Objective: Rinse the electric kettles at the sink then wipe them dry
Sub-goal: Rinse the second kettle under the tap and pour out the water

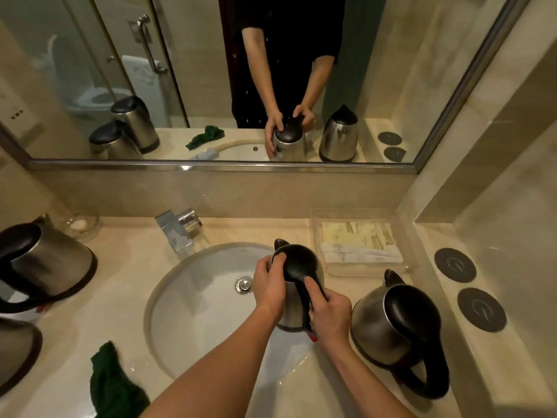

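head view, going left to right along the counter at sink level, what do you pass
steel kettle on the left → green cloth → faucet → sink drain → left hand → held kettle → right hand → kettle on the right counter → two round black coasters

left hand [269, 283]: fingers curled (thumb forward) | right hand [330, 312]: fingers gripping | forearms converge
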A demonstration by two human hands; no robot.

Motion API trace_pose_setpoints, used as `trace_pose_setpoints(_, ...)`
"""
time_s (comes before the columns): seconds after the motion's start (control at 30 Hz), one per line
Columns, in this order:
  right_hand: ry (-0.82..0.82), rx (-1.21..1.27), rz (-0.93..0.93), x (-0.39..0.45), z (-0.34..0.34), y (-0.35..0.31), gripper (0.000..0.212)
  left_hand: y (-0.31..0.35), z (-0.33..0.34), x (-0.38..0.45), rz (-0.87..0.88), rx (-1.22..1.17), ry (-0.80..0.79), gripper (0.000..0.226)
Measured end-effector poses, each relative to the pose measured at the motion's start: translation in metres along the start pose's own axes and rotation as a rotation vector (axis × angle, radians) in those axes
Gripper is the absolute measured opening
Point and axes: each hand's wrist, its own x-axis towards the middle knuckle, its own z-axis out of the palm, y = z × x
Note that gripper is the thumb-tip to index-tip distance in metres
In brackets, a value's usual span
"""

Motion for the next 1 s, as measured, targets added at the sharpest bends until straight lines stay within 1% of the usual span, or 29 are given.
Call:
trace_pose_setpoints(0.1, 0.022, 0.029, 0.018, -0.012, -0.006, -0.002, 0.057, 0.000, -0.004, -0.013, -0.003, 0.006, -0.013, 0.025)
trace_pose_setpoints(0.2, 0.054, 0.060, 0.004, -0.032, -0.013, -0.003, 0.053, -0.001, -0.007, -0.027, -0.001, 0.029, -0.020, 0.024)
trace_pose_setpoints(0.37, 0.099, 0.095, 0.015, -0.073, -0.025, -0.005, 0.054, -0.004, -0.018, -0.059, 0.059, 0.125, -0.046, 0.033)
trace_pose_setpoints(0.5, 0.128, 0.122, 0.032, -0.109, -0.043, 0.000, 0.056, -0.017, -0.027, -0.092, 0.078, 0.121, -0.121, 0.032)
trace_pose_setpoints(0.63, 0.169, 0.131, 0.012, -0.138, -0.065, 0.013, 0.051, -0.035, -0.029, -0.119, 0.080, 0.139, -0.177, 0.033)
trace_pose_setpoints(0.77, 0.164, 0.116, -0.033, -0.155, -0.088, 0.025, 0.051, -0.056, -0.024, -0.144, 0.095, 0.156, -0.142, 0.034)
trace_pose_setpoints(0.87, 0.163, 0.103, -0.069, -0.158, -0.101, 0.037, 0.049, -0.067, -0.017, -0.153, 0.120, 0.215, -0.095, 0.036)
trace_pose_setpoints(1.0, 0.143, 0.089, -0.073, -0.156, -0.111, 0.046, 0.046, -0.077, -0.010, -0.160, 0.130, 0.229, -0.063, 0.037)
